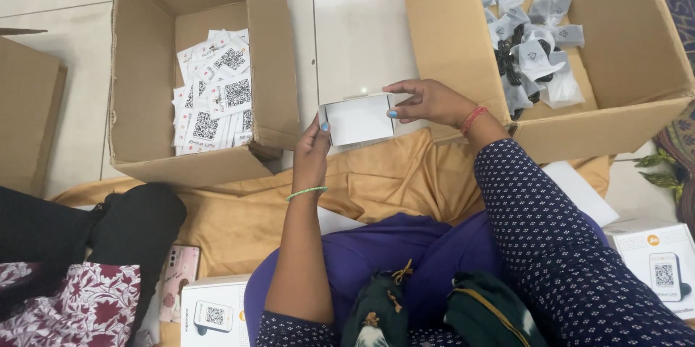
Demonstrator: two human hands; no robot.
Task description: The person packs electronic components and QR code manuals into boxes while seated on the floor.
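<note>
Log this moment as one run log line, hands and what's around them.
left hand: holds small white box | right hand: grips its top edge | left carton: printed cards | right carton: bagged black parts

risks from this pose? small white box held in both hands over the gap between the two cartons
1. The small white box is pinched only at its ends by the left hand and right hand; a slip might drop it onto the tile floor.
2. It is open on top, so tilting could spill whatever goes in.
3. The phone lies on the cloth near the person's knee and could get knocked.
</note>
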